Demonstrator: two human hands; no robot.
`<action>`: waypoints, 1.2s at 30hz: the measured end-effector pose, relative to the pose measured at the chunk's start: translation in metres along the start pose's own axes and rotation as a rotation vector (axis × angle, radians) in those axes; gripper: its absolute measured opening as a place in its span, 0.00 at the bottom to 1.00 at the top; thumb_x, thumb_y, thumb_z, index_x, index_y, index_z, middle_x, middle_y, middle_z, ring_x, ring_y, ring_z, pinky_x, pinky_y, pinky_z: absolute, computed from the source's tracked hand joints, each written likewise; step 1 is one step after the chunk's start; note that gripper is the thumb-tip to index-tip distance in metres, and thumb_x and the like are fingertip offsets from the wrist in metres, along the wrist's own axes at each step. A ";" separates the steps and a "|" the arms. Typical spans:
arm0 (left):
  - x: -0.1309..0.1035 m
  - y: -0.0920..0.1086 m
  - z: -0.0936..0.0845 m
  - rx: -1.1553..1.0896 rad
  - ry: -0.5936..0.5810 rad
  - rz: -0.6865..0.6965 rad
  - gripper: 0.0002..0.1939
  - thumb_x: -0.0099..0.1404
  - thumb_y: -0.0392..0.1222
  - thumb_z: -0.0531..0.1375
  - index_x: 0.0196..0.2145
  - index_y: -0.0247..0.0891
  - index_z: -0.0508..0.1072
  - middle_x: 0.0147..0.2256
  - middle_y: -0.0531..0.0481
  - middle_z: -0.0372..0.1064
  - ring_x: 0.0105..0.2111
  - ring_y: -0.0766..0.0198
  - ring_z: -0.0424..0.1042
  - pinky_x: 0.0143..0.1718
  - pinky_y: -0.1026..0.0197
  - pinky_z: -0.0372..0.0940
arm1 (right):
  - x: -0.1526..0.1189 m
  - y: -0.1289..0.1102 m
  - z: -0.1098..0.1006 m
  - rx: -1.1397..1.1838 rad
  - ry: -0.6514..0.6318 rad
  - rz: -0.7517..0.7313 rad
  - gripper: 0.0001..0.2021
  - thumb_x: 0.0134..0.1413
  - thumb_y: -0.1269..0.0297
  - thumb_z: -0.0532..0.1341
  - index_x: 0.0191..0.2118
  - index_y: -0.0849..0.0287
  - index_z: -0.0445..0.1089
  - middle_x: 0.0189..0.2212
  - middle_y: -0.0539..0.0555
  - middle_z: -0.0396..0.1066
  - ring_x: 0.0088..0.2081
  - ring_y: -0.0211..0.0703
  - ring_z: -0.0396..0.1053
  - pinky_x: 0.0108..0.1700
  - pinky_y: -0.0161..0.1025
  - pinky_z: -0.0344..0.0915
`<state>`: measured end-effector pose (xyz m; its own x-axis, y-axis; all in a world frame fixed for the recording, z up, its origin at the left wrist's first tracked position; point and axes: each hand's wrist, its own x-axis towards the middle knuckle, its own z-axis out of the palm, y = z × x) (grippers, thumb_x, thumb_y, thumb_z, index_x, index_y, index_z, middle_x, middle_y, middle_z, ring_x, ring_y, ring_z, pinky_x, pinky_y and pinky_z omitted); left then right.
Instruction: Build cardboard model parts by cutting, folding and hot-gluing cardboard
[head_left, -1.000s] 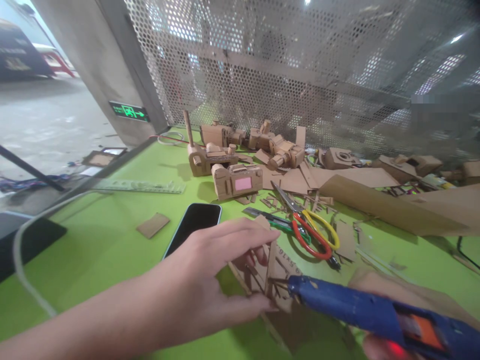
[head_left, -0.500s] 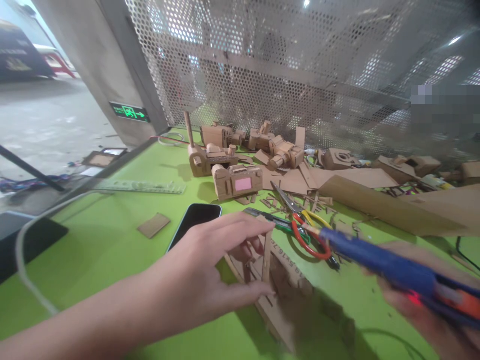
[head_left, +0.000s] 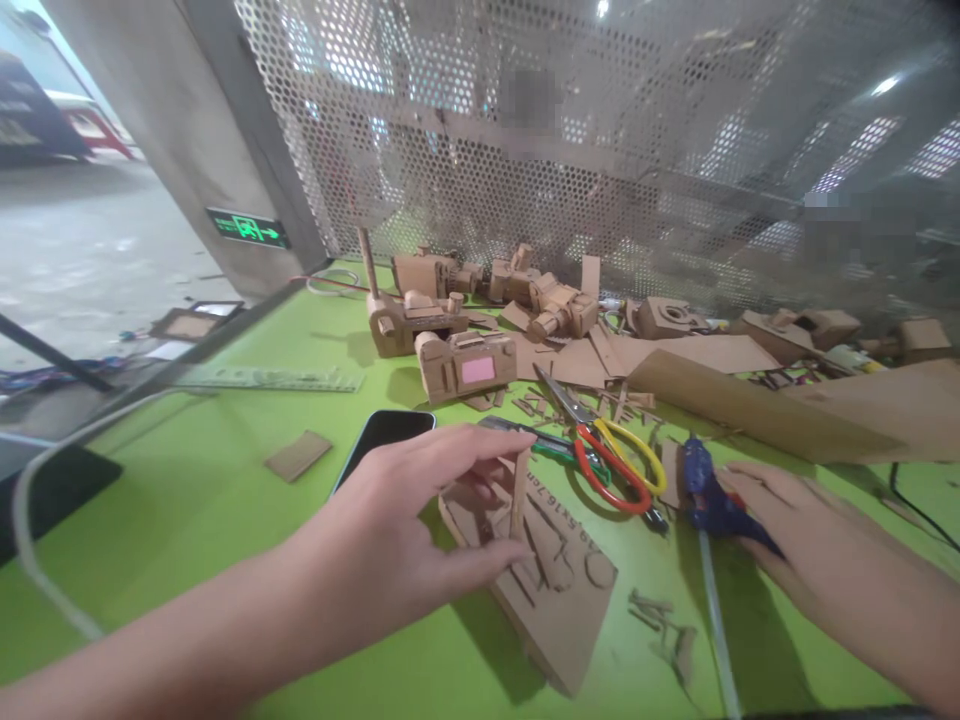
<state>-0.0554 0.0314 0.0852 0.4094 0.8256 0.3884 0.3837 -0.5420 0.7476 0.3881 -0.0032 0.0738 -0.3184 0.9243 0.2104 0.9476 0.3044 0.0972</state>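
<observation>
My left hand [head_left: 405, 530] closes its thumb and forefinger on the two ends of a thin cardboard strip [head_left: 519, 492]. The strip stands on a flat cardboard box [head_left: 559, 630] with printed figures and slots cut in its top; part of the box is hidden by the hand. To the right, my right hand [head_left: 780, 515] is closed around a blue hot glue gun [head_left: 701, 485], low over the table beside a small cardboard piece [head_left: 670, 475]. A pale glue stick [head_left: 718, 620] sticks out of its back toward me. Scissors [head_left: 611, 465] with red and yellow handles lie between the hands.
A phone [head_left: 386, 440] and a cardboard square [head_left: 298, 456] lie left on the green table [head_left: 247, 440]. Behind stand cardboard cameras, one with a pink screen [head_left: 478, 370]. A green cutter [head_left: 551, 442], cardboard scraps [head_left: 664, 620] and a clear ruler [head_left: 277, 379] also lie about.
My right hand has moved the glue gun away from the strip, turned it and lowered it toward the table on the right. My left hand keeps its pinch on the strip.
</observation>
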 end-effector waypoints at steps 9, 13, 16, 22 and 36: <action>0.007 0.004 0.002 -0.117 -0.011 -0.105 0.28 0.66 0.41 0.77 0.62 0.41 0.82 0.47 0.47 0.90 0.39 0.61 0.89 0.44 0.67 0.82 | 0.064 -0.126 -0.059 0.484 -0.294 -0.282 0.29 0.74 0.40 0.68 0.74 0.38 0.70 0.70 0.53 0.74 0.64 0.57 0.81 0.62 0.49 0.83; 0.007 0.003 0.001 -0.173 0.024 -0.161 0.30 0.66 0.41 0.77 0.64 0.41 0.80 0.40 0.51 0.90 0.36 0.61 0.89 0.44 0.67 0.81 | 0.091 -0.144 -0.052 0.552 -0.471 -0.258 0.30 0.67 0.41 0.74 0.69 0.40 0.73 0.71 0.53 0.69 0.58 0.59 0.84 0.56 0.53 0.85; 0.006 0.004 0.001 -0.245 0.000 -0.242 0.32 0.67 0.42 0.76 0.67 0.43 0.77 0.39 0.52 0.90 0.37 0.60 0.90 0.44 0.65 0.81 | 0.098 -0.146 -0.049 0.587 -0.495 -0.221 0.29 0.63 0.42 0.77 0.64 0.41 0.75 0.69 0.52 0.69 0.57 0.58 0.83 0.56 0.54 0.84; 0.003 0.007 0.004 -0.371 -0.010 -0.370 0.35 0.66 0.43 0.76 0.69 0.45 0.76 0.40 0.51 0.90 0.39 0.56 0.91 0.45 0.61 0.84 | 0.092 -0.144 -0.057 0.615 -0.317 -0.135 0.30 0.66 0.40 0.75 0.68 0.38 0.73 0.68 0.51 0.73 0.55 0.52 0.82 0.54 0.46 0.83; -0.001 0.004 0.009 -0.539 -0.093 -0.492 0.39 0.69 0.36 0.75 0.74 0.51 0.73 0.45 0.51 0.89 0.45 0.59 0.90 0.49 0.65 0.83 | 0.094 -0.160 -0.037 0.614 0.047 -0.317 0.30 0.75 0.45 0.70 0.73 0.50 0.69 0.64 0.56 0.79 0.61 0.49 0.82 0.61 0.41 0.81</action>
<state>-0.0469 0.0270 0.0834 0.3725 0.9237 -0.0898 0.0909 0.0600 0.9941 0.2059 0.0262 0.1143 -0.5701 0.7625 0.3059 0.6473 0.6461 -0.4044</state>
